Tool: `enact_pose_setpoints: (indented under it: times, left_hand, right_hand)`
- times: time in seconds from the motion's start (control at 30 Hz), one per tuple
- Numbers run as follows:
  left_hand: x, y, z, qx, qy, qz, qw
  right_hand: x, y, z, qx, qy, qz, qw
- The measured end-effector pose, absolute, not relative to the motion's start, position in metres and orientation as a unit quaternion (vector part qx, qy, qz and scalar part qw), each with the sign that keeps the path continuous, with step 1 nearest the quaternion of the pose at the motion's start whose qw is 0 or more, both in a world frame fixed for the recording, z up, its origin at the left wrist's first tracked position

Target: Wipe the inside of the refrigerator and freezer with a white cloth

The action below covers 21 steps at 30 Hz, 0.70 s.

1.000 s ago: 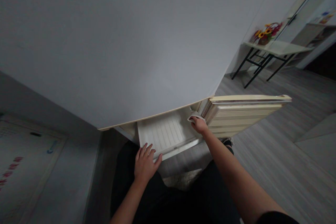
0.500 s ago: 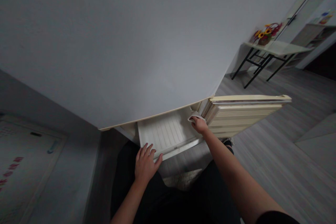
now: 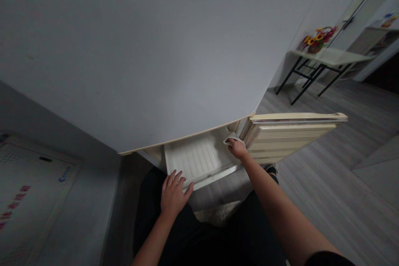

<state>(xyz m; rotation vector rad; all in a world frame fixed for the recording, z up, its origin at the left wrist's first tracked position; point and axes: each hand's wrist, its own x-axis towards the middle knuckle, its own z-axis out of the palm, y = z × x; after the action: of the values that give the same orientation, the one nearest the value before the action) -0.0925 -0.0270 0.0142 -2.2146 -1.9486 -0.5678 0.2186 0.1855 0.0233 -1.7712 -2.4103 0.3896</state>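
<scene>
A white ribbed drawer (image 3: 195,156) is pulled partway out of a pale fridge-like cabinet, below its broad top (image 3: 174,62). On the drawer's near left corner rests my left hand (image 3: 174,193), fingers spread and holding nothing. My right hand (image 3: 237,148) grips a whitish cloth (image 3: 231,136) at the drawer's right side, close to the hinge of the open door (image 3: 289,139). Part of the cloth is hidden by the fingers.
The cream door swings out to the right over the grey wood floor (image 3: 327,187). Farther right, a small table (image 3: 333,57) bears a basket of flowers (image 3: 318,40). At the left is a white panel (image 3: 34,199) with red lettering. My dark-clad legs flank the drawer.
Both hands keep almost the same places, the right still on the cloth. The whole view has shifted very slightly.
</scene>
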Motion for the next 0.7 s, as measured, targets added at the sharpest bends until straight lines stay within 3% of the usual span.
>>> enact_pose_setpoints:
  times: [0.7]
  left_hand:
    - [-0.0923, -0.0273, 0.0154, -0.734, -0.652, -0.182, 0.058]
  right_hand:
    - [0.2201, 0.1867, 0.0212, -0.579, -0.803, 0.126, 0.061]
